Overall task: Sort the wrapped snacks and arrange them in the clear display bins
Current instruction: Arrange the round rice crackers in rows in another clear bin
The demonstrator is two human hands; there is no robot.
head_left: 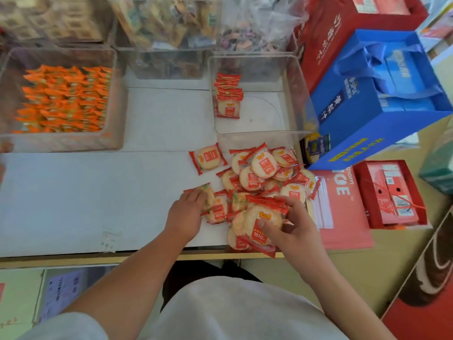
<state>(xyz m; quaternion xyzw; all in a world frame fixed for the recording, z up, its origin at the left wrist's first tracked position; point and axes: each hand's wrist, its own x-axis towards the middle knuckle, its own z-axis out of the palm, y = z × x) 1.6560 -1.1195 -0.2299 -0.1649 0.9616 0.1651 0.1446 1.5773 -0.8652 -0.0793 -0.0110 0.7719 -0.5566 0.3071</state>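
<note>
The step in hand looks like gathering. Loose rice-cracker packs (259, 168) lie heaped on the white counter (98, 192) just in front of the clear bin (296, 99), and the person is collecting them into a bundle. The right hand (296, 227), nearer the person than the heap, has its thumb and fingers curled round a stack of packs (262, 217). The left hand (187, 214), in front of the bin and off to its left, closes its fingers on a single pack (208, 195) at the heap's edge. Inside the bin, against its left wall, a short row of packs (229, 99) already stands on edge. The next move likely calls for adding the single pack to the stack, squaring it, then lifting it over the bin's front rim and setting it upright beside the row.
</note>
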